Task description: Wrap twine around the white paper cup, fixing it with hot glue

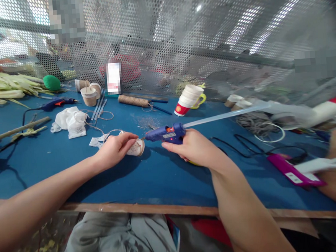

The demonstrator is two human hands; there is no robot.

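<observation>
My left hand (116,148) is wrapped round a small paper cup (137,147) lying on its side on the blue table (148,177), its base turned toward the right. My right hand (193,147) grips a blue hot glue gun (168,134) with a long clear glue stick (227,115) sticking out of its back. The gun's nozzle points left and sits right at the cup's base. Twine runs from the cup toward the back left.
A white cloth bundle (69,120), a second blue glue gun (55,104), a twine spool (133,101), stacked paper cups (187,99) and pale leaf strips (4,90) lie farther back. A pink device (293,169) and black cables lie at the right. Perforated metal mesh (207,35) walls the table's far side.
</observation>
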